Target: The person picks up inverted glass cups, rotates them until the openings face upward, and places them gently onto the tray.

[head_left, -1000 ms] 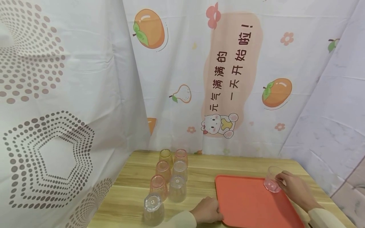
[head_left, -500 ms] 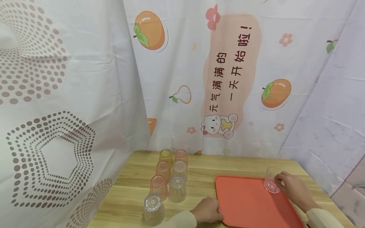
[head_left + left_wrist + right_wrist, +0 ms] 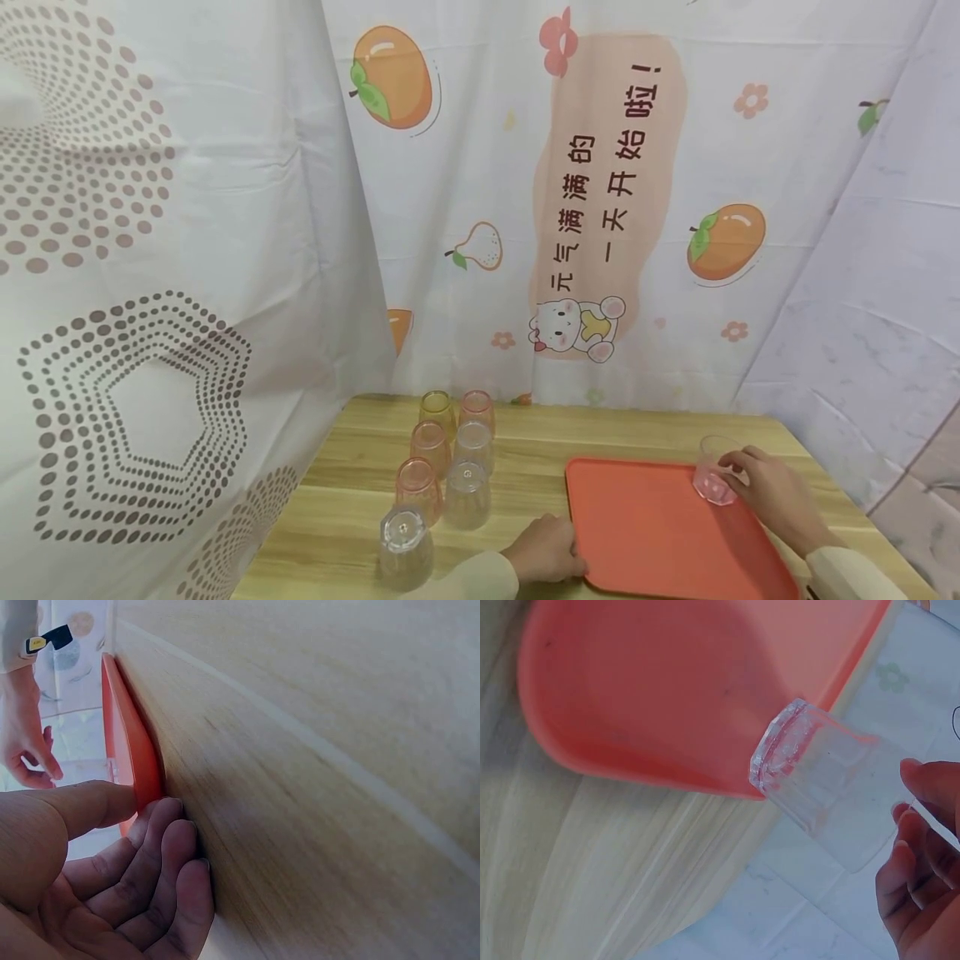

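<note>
A clear plastic-looking cup stands upright, mouth up, at the far right corner of the red tray. My right hand pinches this cup by its upper rim between thumb and fingers; the right wrist view shows the faceted base of the cup at the tray's corner. At the tray's near left side, my left hand grips the edge. In the left wrist view its thumb lies over the tray rim, and the curled fingers sit against the outside, close to the tabletop.
Left of the tray, several upside-down cups stand in two columns on the wooden table: a yellow cup, pink cups and clear cups. A clear cup is nearest. Printed curtains hang behind and beside the table.
The right hand and the cup have shifted very slightly left. The left hand and the tray stay in place.
</note>
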`<action>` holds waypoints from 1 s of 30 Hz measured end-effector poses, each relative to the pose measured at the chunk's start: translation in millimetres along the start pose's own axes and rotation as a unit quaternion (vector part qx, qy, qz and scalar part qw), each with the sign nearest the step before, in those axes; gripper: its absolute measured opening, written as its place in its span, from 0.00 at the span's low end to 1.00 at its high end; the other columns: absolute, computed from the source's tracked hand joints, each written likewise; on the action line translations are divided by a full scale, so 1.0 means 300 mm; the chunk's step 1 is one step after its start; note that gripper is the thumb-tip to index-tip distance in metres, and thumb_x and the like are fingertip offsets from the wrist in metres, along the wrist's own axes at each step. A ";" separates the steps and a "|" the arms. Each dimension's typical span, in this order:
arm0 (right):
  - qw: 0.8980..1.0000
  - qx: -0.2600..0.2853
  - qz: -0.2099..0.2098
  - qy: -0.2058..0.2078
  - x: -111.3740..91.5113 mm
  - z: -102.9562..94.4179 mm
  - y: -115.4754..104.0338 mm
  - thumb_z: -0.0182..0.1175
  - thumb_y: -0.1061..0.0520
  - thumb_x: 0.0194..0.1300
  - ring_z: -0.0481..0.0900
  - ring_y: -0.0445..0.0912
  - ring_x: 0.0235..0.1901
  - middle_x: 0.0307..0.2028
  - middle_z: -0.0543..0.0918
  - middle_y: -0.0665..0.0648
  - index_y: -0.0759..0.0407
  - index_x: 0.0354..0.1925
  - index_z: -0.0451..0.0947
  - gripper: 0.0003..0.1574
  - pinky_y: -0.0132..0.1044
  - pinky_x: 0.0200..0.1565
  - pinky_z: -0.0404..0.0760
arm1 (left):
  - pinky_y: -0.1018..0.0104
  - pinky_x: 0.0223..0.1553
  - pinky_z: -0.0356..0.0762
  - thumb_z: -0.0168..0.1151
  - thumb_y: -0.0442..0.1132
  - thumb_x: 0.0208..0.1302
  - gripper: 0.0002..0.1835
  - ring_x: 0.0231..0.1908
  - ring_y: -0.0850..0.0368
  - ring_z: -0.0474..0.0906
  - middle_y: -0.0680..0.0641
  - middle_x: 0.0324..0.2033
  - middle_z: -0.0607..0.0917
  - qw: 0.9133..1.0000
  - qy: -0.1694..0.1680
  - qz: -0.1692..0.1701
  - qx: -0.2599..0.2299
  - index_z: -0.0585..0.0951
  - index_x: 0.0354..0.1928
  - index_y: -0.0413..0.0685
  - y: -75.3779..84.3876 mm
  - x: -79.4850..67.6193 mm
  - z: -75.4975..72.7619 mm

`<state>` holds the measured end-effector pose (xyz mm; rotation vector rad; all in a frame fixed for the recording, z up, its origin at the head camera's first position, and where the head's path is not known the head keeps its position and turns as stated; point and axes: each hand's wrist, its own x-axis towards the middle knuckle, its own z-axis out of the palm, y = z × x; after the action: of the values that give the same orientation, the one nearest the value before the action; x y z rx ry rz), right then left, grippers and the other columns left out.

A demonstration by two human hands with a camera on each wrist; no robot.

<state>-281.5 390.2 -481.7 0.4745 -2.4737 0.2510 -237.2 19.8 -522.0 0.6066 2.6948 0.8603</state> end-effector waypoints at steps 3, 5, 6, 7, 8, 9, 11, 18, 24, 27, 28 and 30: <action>1.000 -0.005 -0.004 0.015 -0.008 -0.001 -0.008 0.79 0.63 0.48 0.75 0.42 0.22 0.29 0.76 0.45 0.54 0.34 0.85 0.15 0.39 0.22 0.73 | 0.74 0.12 0.58 0.74 0.40 0.59 0.23 0.07 0.67 0.60 0.59 0.04 0.70 1.000 0.001 0.000 0.001 0.76 0.09 0.51 0.003 -0.001 -0.002; 1.000 -0.003 -0.005 0.024 -0.013 -0.002 -0.013 0.79 0.64 0.47 0.74 0.40 0.21 0.29 0.75 0.45 0.54 0.35 0.84 0.16 0.38 0.21 0.72 | 0.74 0.12 0.57 0.74 0.40 0.59 0.23 0.07 0.67 0.60 0.58 0.04 0.70 1.000 0.000 0.000 0.000 0.76 0.09 0.50 0.005 -0.003 -0.004; 0.999 -0.003 -0.008 0.031 -0.015 -0.001 -0.016 0.79 0.65 0.46 0.73 0.40 0.20 0.29 0.75 0.45 0.54 0.35 0.84 0.17 0.38 0.20 0.71 | 0.74 0.12 0.57 0.74 0.41 0.59 0.23 0.07 0.67 0.59 0.58 0.04 0.69 1.000 -0.001 0.000 0.001 0.75 0.09 0.50 0.005 -0.004 -0.005; 0.999 -0.004 -0.013 0.041 -0.017 -0.001 -0.018 0.80 0.65 0.45 0.73 0.40 0.20 0.29 0.75 0.46 0.54 0.35 0.84 0.18 0.37 0.20 0.71 | 0.74 0.12 0.56 0.74 0.41 0.59 0.24 0.07 0.67 0.59 0.58 0.04 0.69 1.000 -0.002 -0.001 0.000 0.75 0.09 0.50 0.006 -0.005 -0.006; 0.999 -0.003 -0.017 0.049 -0.018 -0.001 -0.021 0.80 0.65 0.43 0.74 0.41 0.21 0.29 0.76 0.46 0.54 0.34 0.84 0.19 0.37 0.20 0.71 | 0.74 0.12 0.56 0.74 0.40 0.60 0.24 0.07 0.67 0.59 0.58 0.04 0.69 1.000 -0.005 -0.002 -0.002 0.75 0.09 0.50 0.007 -0.006 -0.007; 0.998 -0.002 -0.022 0.056 -0.019 0.000 -0.023 0.80 0.66 0.42 0.75 0.42 0.21 0.29 0.76 0.47 0.54 0.34 0.84 0.20 0.37 0.20 0.71 | 0.74 0.12 0.56 0.74 0.40 0.60 0.24 0.07 0.67 0.59 0.58 0.04 0.69 1.000 -0.006 -0.002 -0.004 0.75 0.09 0.50 0.007 -0.006 -0.008; 0.997 -0.001 -0.028 0.065 -0.021 0.000 -0.029 0.81 0.66 0.40 0.77 0.45 0.22 0.29 0.77 0.48 0.54 0.34 0.83 0.21 0.38 0.20 0.72 | 0.75 0.12 0.56 0.74 0.40 0.60 0.24 0.07 0.67 0.59 0.58 0.04 0.69 1.000 -0.008 -0.003 -0.007 0.75 0.10 0.50 0.008 -0.008 -0.010; 0.998 0.011 -0.030 0.063 -0.028 0.005 -0.075 0.80 0.66 0.40 0.76 0.41 0.21 0.27 0.77 0.46 0.52 0.32 0.82 0.21 0.36 0.20 0.72 | 0.75 0.11 0.56 0.74 0.40 0.60 0.23 0.07 0.67 0.60 0.58 0.04 0.70 1.000 -0.005 0.000 -0.013 0.75 0.10 0.49 0.009 -0.012 -0.013; 0.997 0.037 -0.046 0.052 -0.036 0.025 -0.126 0.80 0.66 0.41 0.76 0.36 0.24 0.28 0.77 0.41 0.48 0.31 0.82 0.22 0.34 0.24 0.74 | 0.74 0.11 0.56 0.74 0.40 0.59 0.24 0.07 0.67 0.59 0.58 0.04 0.69 1.000 -0.002 0.003 -0.013 0.75 0.09 0.49 0.006 -0.011 -0.010; 0.996 0.055 -0.061 0.043 -0.037 0.037 -0.145 0.81 0.67 0.39 0.73 0.33 0.26 0.27 0.76 0.37 0.44 0.29 0.79 0.25 0.32 0.25 0.73 | 0.75 0.11 0.57 0.74 0.40 0.59 0.24 0.06 0.67 0.61 0.58 0.04 0.69 1.000 -0.001 0.002 -0.016 0.75 0.10 0.49 0.005 -0.010 -0.008; 0.995 0.062 -0.066 0.041 -0.037 0.040 -0.151 0.81 0.68 0.38 0.73 0.33 0.26 0.26 0.75 0.36 0.44 0.28 0.79 0.26 0.31 0.25 0.72 | 0.75 0.11 0.57 0.74 0.40 0.59 0.24 0.06 0.67 0.61 0.58 0.04 0.69 1.000 -0.001 0.002 -0.019 0.75 0.10 0.49 0.004 -0.009 -0.007; 0.994 0.073 -0.069 0.034 -0.040 0.043 -0.165 0.81 0.68 0.37 0.71 0.32 0.26 0.26 0.74 0.35 0.44 0.27 0.78 0.26 0.31 0.25 0.71 | 0.76 0.11 0.58 0.74 0.40 0.59 0.23 0.06 0.67 0.63 0.58 0.04 0.70 1.000 -0.002 0.003 -0.022 0.75 0.10 0.49 0.003 -0.009 -0.005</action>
<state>-260.0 344.4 -495.8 0.6855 -2.3537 0.3872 -235.1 18.6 -519.9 0.6063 2.6655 0.9161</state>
